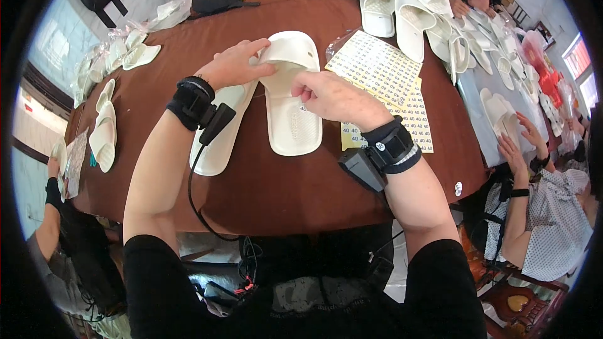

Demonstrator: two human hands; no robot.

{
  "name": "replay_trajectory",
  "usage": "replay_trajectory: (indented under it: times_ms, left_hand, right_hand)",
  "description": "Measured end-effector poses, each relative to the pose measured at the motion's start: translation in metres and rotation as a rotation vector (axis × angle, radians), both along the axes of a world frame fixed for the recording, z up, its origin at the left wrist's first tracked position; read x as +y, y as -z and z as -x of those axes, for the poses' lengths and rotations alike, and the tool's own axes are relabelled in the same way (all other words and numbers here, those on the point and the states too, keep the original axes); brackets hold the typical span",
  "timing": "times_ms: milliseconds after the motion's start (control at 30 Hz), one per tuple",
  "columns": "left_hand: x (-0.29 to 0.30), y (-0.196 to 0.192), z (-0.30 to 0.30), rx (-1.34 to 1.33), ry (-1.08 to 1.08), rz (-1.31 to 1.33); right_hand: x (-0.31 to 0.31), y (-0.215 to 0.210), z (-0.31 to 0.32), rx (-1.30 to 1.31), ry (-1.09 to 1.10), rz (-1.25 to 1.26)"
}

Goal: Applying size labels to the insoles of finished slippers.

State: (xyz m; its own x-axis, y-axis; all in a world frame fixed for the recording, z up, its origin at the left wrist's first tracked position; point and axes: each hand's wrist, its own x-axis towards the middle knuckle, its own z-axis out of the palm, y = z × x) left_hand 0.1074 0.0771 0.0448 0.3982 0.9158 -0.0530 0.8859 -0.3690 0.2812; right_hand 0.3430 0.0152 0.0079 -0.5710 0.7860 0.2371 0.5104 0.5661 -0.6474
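A white slide slipper lies sole-down in front of me, its toe end pointing away. My left hand grips the left edge of its strap between thumb and fingers. Over the insole hovers my right hand, fingers curled into a pinch near the strap's rear edge. Whatever is in that pinch is too small or hidden to name. A second white slipper lies slanted on the left, partly under my left hand and wrist. Just right of my right hand are yellow-backed sheets of small round white stickers.
White slippers are piled at the far right, with more along the left edge. A black cap sits at the back of the brown-covered table. Other people's hands work at the right, left and far side.
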Motion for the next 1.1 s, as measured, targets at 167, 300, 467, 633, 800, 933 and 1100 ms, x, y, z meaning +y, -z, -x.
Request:
replay_trajectory:
  times_ms: [167, 300, 467, 633, 800, 933, 1100]
  left_hand:
    - [-0.01, 0.004, -0.007, 0.049, -0.068, -0.134]
    - [-0.007, 0.006, 0.002, 0.045, -0.075, -0.151]
    - [-0.017, -0.003, 0.026, -0.31, 0.068, -0.335]
    - [-0.07, -0.032, 0.052, -0.426, 0.014, -0.457]
    - [-0.121, -0.017, 0.066, -0.511, -0.162, -0.302]
    - [-0.149, 0.0, 0.049, -0.409, 0.054, -0.295]
    - [-0.154, -0.004, 0.009, -0.362, 0.248, -0.278]
  right_hand:
    - [-0.012, -0.008, 0.003, -0.008, -0.01, -0.003]
    - [-0.013, -0.004, 0.007, -0.016, -0.001, -0.094]
    - [-0.009, -0.003, 0.01, -0.006, -0.012, -0.067]
    - [-0.009, -0.001, 0.008, -0.023, -0.028, -0.131]
    - [-0.009, -0.002, 0.006, -0.07, -0.013, -0.068]
    - [-0.006, -0.005, 0.005, -0.056, -0.032, -0.025]
    - [-0.004, -0.014, 0.0, 0.076, -0.048, 0.16]
